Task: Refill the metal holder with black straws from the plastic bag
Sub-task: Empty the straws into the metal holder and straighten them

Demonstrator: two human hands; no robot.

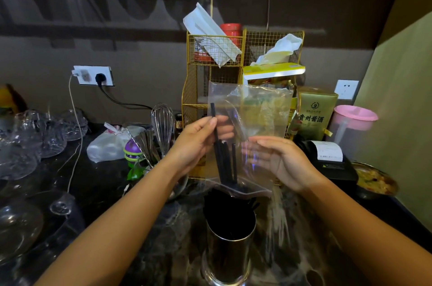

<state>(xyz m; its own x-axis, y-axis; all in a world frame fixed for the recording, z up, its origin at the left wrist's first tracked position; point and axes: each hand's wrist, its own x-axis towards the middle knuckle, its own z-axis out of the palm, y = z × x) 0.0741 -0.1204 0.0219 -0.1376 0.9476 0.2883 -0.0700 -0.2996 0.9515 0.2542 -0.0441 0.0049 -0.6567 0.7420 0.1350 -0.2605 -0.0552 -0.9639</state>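
Hanging upside-down over the dark counter [131, 194], the plastic bag [251, 122] is held up in front of the gold wire rack [194, 89], its mouth pointing straight down. And right beneath that mouth stands the metal holder [230, 248], upright, with dark straws already showing at its rim. That's the alignment that matters: bag above, holder below, one vertical line.

Both hands are up on the bag. The left hand [198, 143] is pinching through the plastic on the bag's left edge, thumb in front, fingers behind, and it looks to be gripping one long straw that stands higher than the rest. The right hand [282, 161] holds the bag's right side with its fingers fairly straight behind the film; exactly how it grips is hard to read through the plastic.

Now the black straws [225, 161] — only a small cluster left, long axis near vertical, lower ends at the bag's opening and just above the holder. They sit on the left side, so the left hand is nearer. My call: releasing that pinch should let them slide down into the holder.
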